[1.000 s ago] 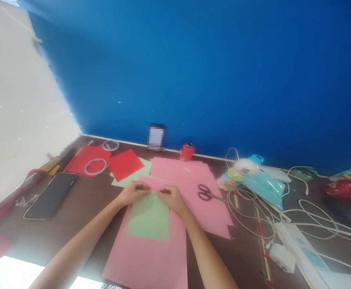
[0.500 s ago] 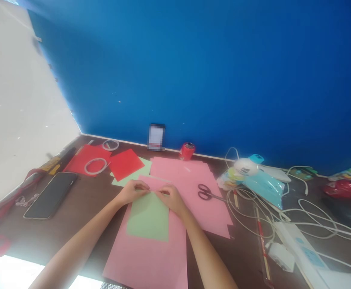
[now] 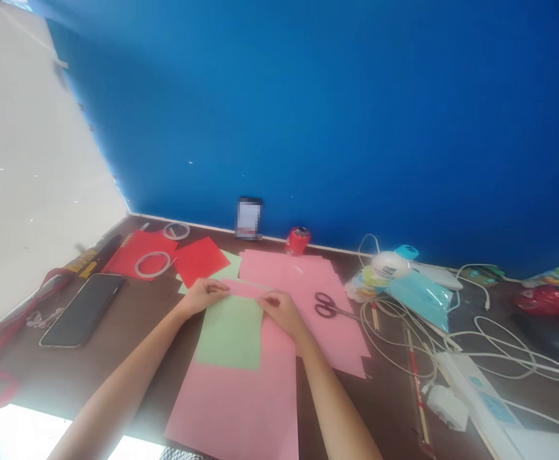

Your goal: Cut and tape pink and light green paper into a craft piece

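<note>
A light green sheet of paper lies over a larger pink sheet in front of me. At its top left corner my left hand is closed on the edge, fingers pinched together. My right hand pinches the top right corner, its fingertips hiding that bit of the edge. A strip of the pink sheet's far end shows beyond the green paper, between both hands.
Pink sheets lie to the right with scissors on them. Red paper squares, white rings and a phone lie left. A red round object stands behind. Cables and a power strip crowd the right.
My hands have spread apart along the green paper's top edge, from near its middle to its corners. The green paper has shifted slightly away from me and to the left.
</note>
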`<action>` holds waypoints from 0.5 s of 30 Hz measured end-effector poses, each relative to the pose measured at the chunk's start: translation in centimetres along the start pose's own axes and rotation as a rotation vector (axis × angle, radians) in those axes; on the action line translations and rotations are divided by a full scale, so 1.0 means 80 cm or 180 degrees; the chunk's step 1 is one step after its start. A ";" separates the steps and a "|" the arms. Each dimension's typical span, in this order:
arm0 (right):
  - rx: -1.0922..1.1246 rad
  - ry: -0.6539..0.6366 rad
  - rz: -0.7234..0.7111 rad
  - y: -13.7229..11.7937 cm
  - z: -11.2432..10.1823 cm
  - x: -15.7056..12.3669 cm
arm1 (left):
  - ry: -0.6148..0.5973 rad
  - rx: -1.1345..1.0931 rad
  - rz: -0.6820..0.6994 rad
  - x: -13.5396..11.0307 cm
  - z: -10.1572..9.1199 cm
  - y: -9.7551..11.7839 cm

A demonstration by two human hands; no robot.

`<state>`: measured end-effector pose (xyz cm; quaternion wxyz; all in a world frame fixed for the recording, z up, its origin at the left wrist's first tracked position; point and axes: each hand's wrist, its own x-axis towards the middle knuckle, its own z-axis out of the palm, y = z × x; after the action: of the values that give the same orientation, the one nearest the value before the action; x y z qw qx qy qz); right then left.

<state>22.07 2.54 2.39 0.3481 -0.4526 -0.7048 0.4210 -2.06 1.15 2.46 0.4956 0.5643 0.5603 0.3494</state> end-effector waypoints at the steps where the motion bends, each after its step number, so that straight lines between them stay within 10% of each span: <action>1: 0.0027 0.0041 0.0048 0.002 -0.002 0.000 | 0.0050 0.0001 -0.0005 0.001 -0.003 -0.001; 15: 0.0140 0.0183 0.0192 0.012 -0.009 0.000 | 0.0082 -0.0323 -0.0031 0.004 -0.012 -0.003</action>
<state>22.99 2.98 1.82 0.3652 -0.4778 -0.6711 0.4335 -3.03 1.57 2.47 0.5180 0.5311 0.5509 0.3822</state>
